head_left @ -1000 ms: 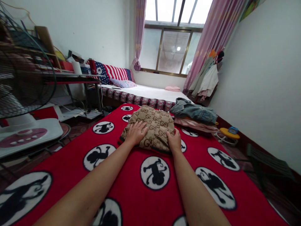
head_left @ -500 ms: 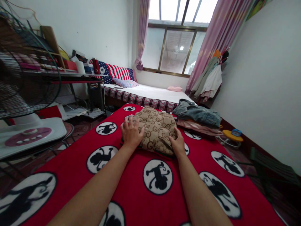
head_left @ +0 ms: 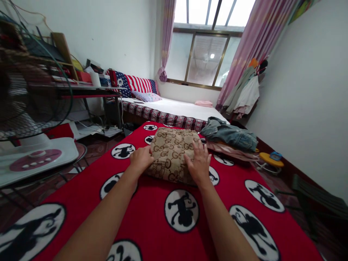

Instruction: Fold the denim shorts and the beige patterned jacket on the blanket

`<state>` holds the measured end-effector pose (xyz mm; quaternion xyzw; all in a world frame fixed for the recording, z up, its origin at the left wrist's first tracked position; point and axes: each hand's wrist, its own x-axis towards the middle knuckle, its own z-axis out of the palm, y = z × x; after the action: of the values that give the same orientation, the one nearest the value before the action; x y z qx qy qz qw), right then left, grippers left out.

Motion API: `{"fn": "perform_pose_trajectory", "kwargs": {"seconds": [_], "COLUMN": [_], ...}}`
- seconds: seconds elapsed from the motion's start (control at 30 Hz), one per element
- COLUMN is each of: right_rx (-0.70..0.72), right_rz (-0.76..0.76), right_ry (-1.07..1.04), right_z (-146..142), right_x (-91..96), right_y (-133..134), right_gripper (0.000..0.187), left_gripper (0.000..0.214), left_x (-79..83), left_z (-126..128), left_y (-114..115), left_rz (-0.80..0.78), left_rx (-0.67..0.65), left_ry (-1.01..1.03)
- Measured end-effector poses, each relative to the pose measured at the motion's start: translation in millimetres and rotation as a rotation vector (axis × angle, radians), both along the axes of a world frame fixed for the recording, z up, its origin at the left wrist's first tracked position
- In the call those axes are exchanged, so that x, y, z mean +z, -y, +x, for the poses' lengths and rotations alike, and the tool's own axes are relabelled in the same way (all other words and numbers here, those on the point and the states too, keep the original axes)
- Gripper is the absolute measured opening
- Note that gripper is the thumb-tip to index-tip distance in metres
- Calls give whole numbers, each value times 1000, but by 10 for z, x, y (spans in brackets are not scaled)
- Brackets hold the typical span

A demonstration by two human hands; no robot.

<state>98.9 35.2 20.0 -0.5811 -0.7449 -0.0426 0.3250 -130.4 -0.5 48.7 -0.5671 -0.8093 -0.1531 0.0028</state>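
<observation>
A folded tan cloth with a brown monogram print lies on a red blanket with black-and-white round figures. My left hand presses against the cloth's left edge, fingers curled at its side. My right hand lies flat on the cloth's right part with fingers spread. Both forearms reach in from the bottom of the view.
A blue denim garment on pink cloth lies right of the folded cloth. Behind stands a bed with a flag-print pillow. A fan and a cluttered desk are at left; a dark chair is at right.
My left hand slid off the top of the cloth to its left edge. My right hand moved up from the near right corner onto the cloth's top. The cloth looks more compact.
</observation>
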Motion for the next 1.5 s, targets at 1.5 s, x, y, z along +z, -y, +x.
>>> {"fn": "perform_pose_trajectory", "kwargs": {"seconds": [1.5], "right_rx": [-51], "right_rz": [-406], "right_ry": [199], "right_z": [-103], "right_x": [-260], "right_y": [-1125], "right_gripper": [57], "left_gripper": [65], "left_x": [-607], "left_z": [517], "left_y": [-1251], "left_rz": [165], "left_rx": [-54], "left_ry": [-16]}}
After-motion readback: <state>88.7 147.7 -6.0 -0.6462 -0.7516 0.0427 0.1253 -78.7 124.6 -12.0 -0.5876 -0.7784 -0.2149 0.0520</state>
